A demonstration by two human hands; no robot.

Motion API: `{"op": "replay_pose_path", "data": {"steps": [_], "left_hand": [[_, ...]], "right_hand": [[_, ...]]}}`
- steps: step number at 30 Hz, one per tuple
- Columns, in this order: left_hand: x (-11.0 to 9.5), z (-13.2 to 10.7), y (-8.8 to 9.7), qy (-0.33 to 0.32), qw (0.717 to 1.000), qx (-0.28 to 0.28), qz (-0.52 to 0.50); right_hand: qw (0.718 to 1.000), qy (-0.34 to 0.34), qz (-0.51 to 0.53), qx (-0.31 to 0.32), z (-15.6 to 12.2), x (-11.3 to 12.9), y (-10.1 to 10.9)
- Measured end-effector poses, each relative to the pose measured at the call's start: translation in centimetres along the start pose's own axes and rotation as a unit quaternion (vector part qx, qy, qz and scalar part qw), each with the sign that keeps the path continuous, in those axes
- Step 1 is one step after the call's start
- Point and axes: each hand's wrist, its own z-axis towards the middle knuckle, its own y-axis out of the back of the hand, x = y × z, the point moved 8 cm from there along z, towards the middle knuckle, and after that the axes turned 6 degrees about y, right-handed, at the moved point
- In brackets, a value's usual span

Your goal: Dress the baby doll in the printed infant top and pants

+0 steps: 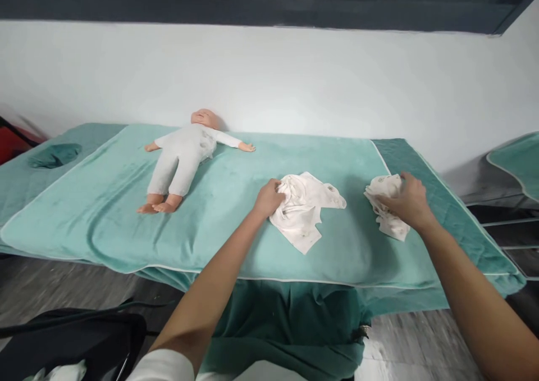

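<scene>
A baby doll (185,155) in a pale grey suit lies on its back at the far left of a teal towel (126,212) spread over a padded table. My left hand (268,197) is closed on the left edge of a crumpled white baby garment (304,209) in the middle of the towel. My right hand (406,201) is closed over a second, smaller white garment (389,209) near the towel's right edge. Both garments rest on the towel.
The table stands against a white wall (295,77), with a face hole (54,155) at its left end. A second teal-covered table (516,162) is at the right. A dark bag (76,336) lies on the grey floor at lower left.
</scene>
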Motion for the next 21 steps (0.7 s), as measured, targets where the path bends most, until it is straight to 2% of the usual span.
{"op": "replay_pose_path", "data": {"steps": [2,5,7,9,10,12,14,16,19,21], "left_hand": [[-1.7,0.2,0.6,-0.020,1.000,0.000,0.000],[-5.8,-0.8,0.9,-0.084,0.996,0.029,-0.001],[-9.4,-2.4,0.9,-0.145,0.987,0.072,-0.003],[-13.0,-4.4,0.8,-0.196,0.972,0.128,-0.007],[-14.7,-5.4,0.8,-0.223,0.963,0.151,0.004],[-17.7,-7.3,1.2,-0.284,0.943,0.164,0.051],[-19.6,-8.6,1.9,-0.338,0.920,0.130,0.147],[-20.3,-9.1,2.9,-0.357,0.892,0.049,0.272],[-20.1,-8.9,4.7,-0.319,0.842,-0.082,0.427],[-19.5,-8.7,5.7,-0.292,0.825,-0.128,0.467]], "right_hand": [[1.000,0.019,-0.010,0.018,0.3,2.9,-0.3],[0.990,0.117,0.070,0.026,0.6,10.1,-1.0],[0.970,0.183,0.149,0.049,0.7,15.7,-1.3],[0.936,0.246,0.228,0.109,0.8,21.1,-1.7],[0.922,0.266,0.251,0.128,1.0,23.4,-1.5],[0.917,0.283,0.249,0.134,1.9,26.5,-0.9],[0.930,0.265,0.221,0.124,3.1,28.0,-0.1],[0.946,0.241,0.189,0.107,4.3,28.4,0.8],[0.962,0.228,0.118,0.097,5.1,28.3,1.9],[0.965,0.235,0.054,0.101,5.0,28.2,2.3]]}}
